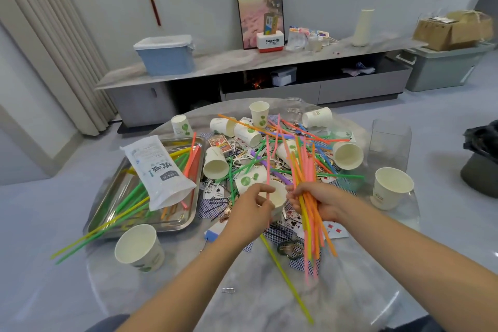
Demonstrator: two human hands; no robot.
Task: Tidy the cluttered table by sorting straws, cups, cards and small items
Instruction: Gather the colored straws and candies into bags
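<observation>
Your forearms reach in from the bottom of the frame, and your two hands meet at the centre, just above the near edge of the clutter. Your right hand is curled round a bundle of straws, mostly orange, pink and yellow, held as a fan with the long ends hanging down toward you, so more can be fed into the same fist. Your left hand pinches one pink straw between thumb and fingertips and holds it nearly upright beside the bundle; it looks ready to be passed across. A long yellow straw lies slanted on the bare counter below your hands.

More loose straws criss-cross the middle of the frame, over tipped paper cups and scattered playing cards, so only part of the sorting seems done. At the left sits a metal tray with green and yellow straws lying lengthwise in it, some poking over its near edge, and a white plastic bag resting on top; the tray seems to be where straws are gathered. One cup stands upright at lower left, another at the right edge of the counter. Gathering by the fistful likely saves you trips to the tray.
</observation>
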